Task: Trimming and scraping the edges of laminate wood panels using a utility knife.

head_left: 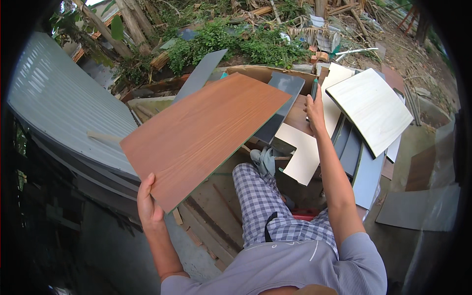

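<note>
A: Where's the reddish-brown laminate board (204,135)?
B: Held up and tilted over the scrap pile. Left hand (147,204) has its near corner, grip closed on that corner.
A: Right hand (314,110)?
B: Stretched out to the stacked offcuts, fingers wrapped round a dark panel edge (313,88), beside the pale wood-grain board (371,108). Grey corrugated sheet (64,113) lies left.

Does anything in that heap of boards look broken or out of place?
Yes. A pale board in the middle of the heap has a square notch cut out of one edge, so it is no longer a full panel. The boards lie criss-cross at all angles, not stacked. The reddish-brown panel in the left hand looks whole.
</note>
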Demonstrator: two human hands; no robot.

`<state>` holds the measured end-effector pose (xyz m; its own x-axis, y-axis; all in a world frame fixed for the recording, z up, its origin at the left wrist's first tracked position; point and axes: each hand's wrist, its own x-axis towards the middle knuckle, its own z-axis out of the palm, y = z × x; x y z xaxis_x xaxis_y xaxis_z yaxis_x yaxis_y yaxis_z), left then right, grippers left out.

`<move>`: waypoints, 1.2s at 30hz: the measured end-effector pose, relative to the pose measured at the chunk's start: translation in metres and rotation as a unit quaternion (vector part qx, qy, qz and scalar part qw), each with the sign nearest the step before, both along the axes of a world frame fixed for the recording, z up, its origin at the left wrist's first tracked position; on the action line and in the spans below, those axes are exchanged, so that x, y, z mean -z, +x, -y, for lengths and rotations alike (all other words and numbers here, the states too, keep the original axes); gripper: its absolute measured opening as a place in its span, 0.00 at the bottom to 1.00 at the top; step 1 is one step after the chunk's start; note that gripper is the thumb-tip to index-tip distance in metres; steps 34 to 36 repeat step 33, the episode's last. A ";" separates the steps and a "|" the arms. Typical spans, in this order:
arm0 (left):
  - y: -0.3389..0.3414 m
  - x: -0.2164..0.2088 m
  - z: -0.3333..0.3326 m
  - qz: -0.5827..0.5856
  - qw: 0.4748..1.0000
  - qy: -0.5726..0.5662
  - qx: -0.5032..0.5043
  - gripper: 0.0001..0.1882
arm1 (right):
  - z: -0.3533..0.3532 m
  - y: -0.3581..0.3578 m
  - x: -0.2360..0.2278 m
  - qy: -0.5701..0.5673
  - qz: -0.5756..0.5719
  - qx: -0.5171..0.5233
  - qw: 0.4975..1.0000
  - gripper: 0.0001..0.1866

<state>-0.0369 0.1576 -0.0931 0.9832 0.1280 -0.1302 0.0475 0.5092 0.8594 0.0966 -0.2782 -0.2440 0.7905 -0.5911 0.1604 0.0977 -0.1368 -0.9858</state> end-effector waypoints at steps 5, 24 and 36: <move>0.033 0.006 0.013 0.072 0.984 0.163 0.003 0.22 | -0.013 -0.019 -0.033 -0.028 0.005 -0.096 0.995 0.31; 0.022 -0.035 0.046 0.194 0.909 0.366 0.036 0.22 | -0.153 -0.004 -0.308 -0.500 0.293 -0.280 0.765 0.19; 0.023 -0.016 0.030 0.202 0.903 0.379 0.032 0.24 | -0.115 0.017 -0.291 -0.614 0.150 -0.325 0.704 0.19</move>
